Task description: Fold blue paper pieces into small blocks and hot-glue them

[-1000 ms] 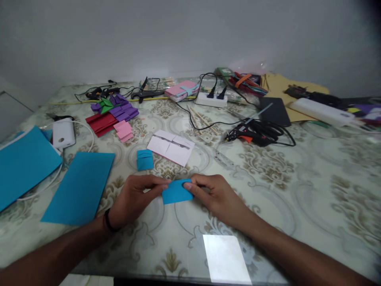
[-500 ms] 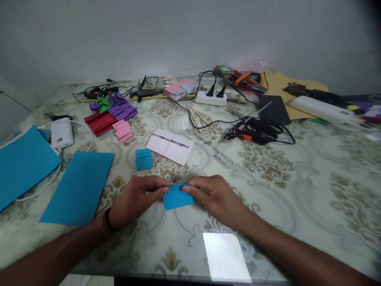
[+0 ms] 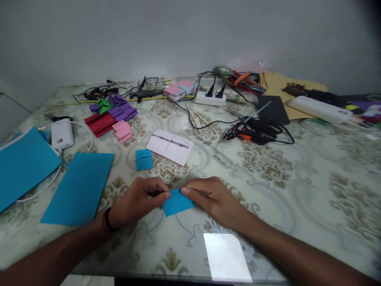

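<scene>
A small blue piece of paper (image 3: 177, 205) is held low over the table between both hands. My left hand (image 3: 142, 200) pinches its upper left corner between thumb and fingers. At the upper right edge, my right hand (image 3: 212, 198) grips it with the thumb on top and the fingers behind, partly hidden. Just beyond the hands lie a small folded blue paper (image 3: 144, 159) and a folded white paper (image 3: 170, 147) with a dark slit along it. A larger blue sheet (image 3: 79, 188) lies left of my left hand.
Blue sheets (image 3: 25, 167), a white power bank (image 3: 62, 133) and its cable lie at left. Folded red paper (image 3: 100, 122), purple paper (image 3: 123, 110) and pink paper (image 3: 122, 131) sit behind. A corded glue gun (image 3: 248, 132) and a power strip (image 3: 210, 98) are farther back.
The small blue paper has shifted slightly toward me and tilted. My left fingers have slid to its corner, and my right thumb has moved a little left along the top edge.
</scene>
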{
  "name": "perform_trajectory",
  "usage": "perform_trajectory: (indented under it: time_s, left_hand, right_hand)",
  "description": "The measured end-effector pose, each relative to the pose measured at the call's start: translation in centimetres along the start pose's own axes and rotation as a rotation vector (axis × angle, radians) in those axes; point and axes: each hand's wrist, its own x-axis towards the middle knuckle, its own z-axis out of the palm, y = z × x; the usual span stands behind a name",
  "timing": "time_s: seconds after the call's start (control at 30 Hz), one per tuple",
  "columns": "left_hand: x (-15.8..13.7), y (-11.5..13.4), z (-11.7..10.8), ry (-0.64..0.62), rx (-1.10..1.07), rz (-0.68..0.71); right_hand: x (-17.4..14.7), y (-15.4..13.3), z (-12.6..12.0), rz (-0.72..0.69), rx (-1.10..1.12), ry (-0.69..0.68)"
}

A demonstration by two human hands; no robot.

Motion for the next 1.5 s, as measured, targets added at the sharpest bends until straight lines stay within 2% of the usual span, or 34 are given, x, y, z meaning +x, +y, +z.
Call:
perform_trajectory:
  time_s: [0.1,0.17,0.3,0.5,0.6,0.73,0.97,1.3,1.5]
  left_hand:
    - [0.0,0.5,0.1,-0.050,0.017,-0.044]
    - [0.0,0.6,0.0,-0.022,-0.009,-0.047]
    - [0.1,0.4,-0.4,0.044,-0.090,-0.027]
    - [0.2,0.1,-0.1,0.032,-0.146,-0.039]
    - [0.3,-0.1,0.3,0.023,-0.242,-0.046]
    - [0.2,-0.3,0.5,0.006,-0.341,-0.029]
    - [0.2,-0.3,0.4,0.013,-0.232,-0.059]
    - [0.1,-0.3,0.5,-0.030,-0.355,-0.123]
    - [0.1,-0.1,0.4,-0.015,-0.353,-0.142]
  right_hand:
    - [0.1,0.0,0.0,0.030,-0.053,0.033]
    - [0.1,0.0,-0.1,0.074,-0.035,0.040]
    - [0.2,-0.2,-0.3,0.148,0.097,-0.004]
    - [0.1,0.4,-0.1,0.213,0.288,-0.045]
    - [0.3,0.9,0.0,0.237,0.366,-0.055]
    - [0.5,1.1,-0.1,0.248,0.362,-0.026]
    - [0.8,1.0,-0.1,0.250,0.394,0.008]
    - [0.8,1.3,0.1,0.251,0.435,0.013]
    - [0.8,1.1,0.3,0.242,0.441,0.035]
